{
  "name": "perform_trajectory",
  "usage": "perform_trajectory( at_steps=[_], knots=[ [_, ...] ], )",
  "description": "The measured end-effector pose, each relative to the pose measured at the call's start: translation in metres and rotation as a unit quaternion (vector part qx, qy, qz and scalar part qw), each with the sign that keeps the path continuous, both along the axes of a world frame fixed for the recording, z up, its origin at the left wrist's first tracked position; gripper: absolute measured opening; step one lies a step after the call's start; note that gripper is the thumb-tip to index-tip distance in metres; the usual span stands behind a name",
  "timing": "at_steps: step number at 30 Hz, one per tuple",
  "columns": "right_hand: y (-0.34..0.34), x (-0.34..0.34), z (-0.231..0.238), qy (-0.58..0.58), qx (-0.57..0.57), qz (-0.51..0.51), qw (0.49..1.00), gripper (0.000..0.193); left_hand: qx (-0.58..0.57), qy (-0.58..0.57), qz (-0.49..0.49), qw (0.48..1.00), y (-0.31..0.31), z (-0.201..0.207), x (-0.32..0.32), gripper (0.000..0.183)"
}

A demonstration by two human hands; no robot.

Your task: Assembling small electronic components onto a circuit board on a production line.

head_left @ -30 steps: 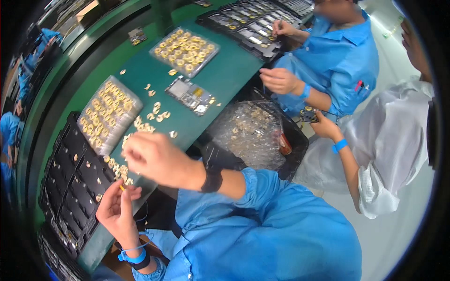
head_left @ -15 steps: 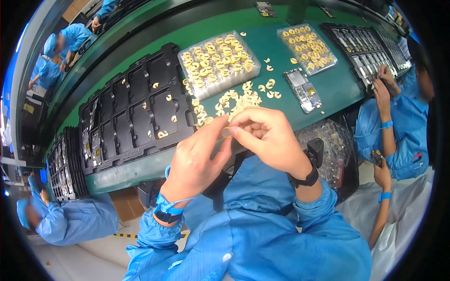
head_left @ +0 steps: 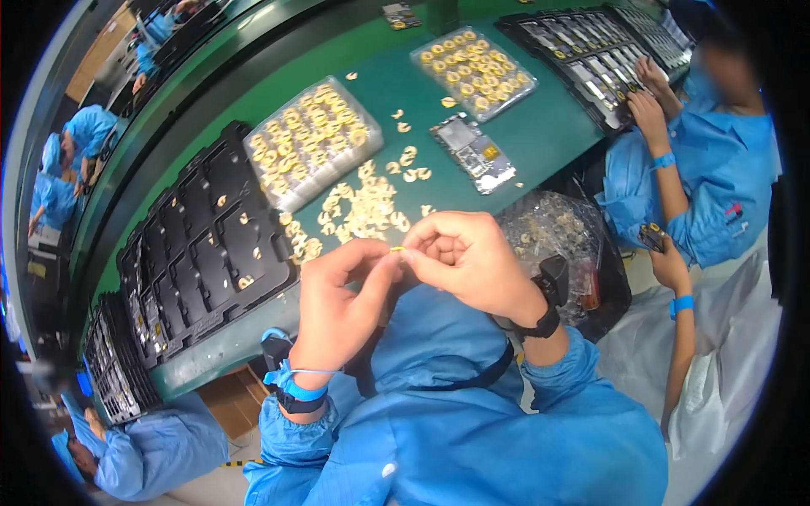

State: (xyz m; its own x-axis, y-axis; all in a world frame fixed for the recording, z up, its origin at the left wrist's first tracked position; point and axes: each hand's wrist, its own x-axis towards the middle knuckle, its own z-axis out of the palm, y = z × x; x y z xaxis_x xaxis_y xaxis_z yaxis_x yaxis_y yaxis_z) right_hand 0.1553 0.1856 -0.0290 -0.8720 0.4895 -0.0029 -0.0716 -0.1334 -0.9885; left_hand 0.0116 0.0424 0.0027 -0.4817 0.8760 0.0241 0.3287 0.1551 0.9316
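Note:
A tiny yellow piece (head_left: 396,250), seen nearly edge-on, is pinched between the fingertips of both my hands, just off the bench's near edge. My left hand (head_left: 337,291) grips it with thumb and forefinger. From the other side, the thumb and forefinger of my right hand (head_left: 468,261) close on it, the other fingers curled. Right beyond my fingers lies a loose heap of cream crescent-shaped bits (head_left: 367,202). Behind the heap stands a stack of clear plastic trays (head_left: 335,175), its top filled with rows of round yellow pieces. Whether the held piece matches these is too small to tell.
A black compartment tray (head_left: 194,253) holds stray bits at left, beside stacked black trays (head_left: 118,371). Farther back are a second clear tray (head_left: 511,101) and a circuit board (head_left: 472,152). A plastic-lined bin (head_left: 616,295) stands at right, near a co-worker's arms (head_left: 671,185).
My view has swung, so the bench things sit farther left. The yellow piece has turned from showing its round face to nearly edge-on; both hands still pinch it.

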Motion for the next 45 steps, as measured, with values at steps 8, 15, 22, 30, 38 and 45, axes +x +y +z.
perform_trajectory(
  at_steps=[8, 15, 22, 30, 38, 45],
  knots=[
    [0.087, 0.054, -0.027, 0.024, 0.096, -0.312, 0.945, 0.007, 0.011, 0.207, 0.020, 0.978, 0.099, -0.025, 0.043, 0.033],
    [0.091, 0.019, -0.037, -0.063, 0.403, -0.314, 0.858, 0.008, -0.009, 0.382, 0.065, 0.922, 0.137, -0.051, 0.060, 0.041],
    [0.095, 0.022, -0.037, -0.003, 0.282, -0.347, 0.895, 0.012, -0.036, 0.177, 0.117, 0.976, 0.145, -0.059, 0.069, 0.057],
    [0.103, 0.017, -0.043, 0.016, 0.207, -0.295, 0.932, 0.013, -0.020, 0.201, 0.096, 0.975, 0.136, -0.064, 0.072, 0.057],
    [0.087, 0.019, -0.037, 0.068, 0.137, -0.300, 0.942, 0.009, 0.133, -0.065, 0.151, 0.977, 0.100, -0.046, 0.073, 0.043],
    [0.033, 0.021, 0.005, 0.180, -0.039, -0.203, 0.962, 0.010, 0.150, -0.282, 0.074, 0.945, 0.052, -0.012, 0.065, 0.027]
  ],
)
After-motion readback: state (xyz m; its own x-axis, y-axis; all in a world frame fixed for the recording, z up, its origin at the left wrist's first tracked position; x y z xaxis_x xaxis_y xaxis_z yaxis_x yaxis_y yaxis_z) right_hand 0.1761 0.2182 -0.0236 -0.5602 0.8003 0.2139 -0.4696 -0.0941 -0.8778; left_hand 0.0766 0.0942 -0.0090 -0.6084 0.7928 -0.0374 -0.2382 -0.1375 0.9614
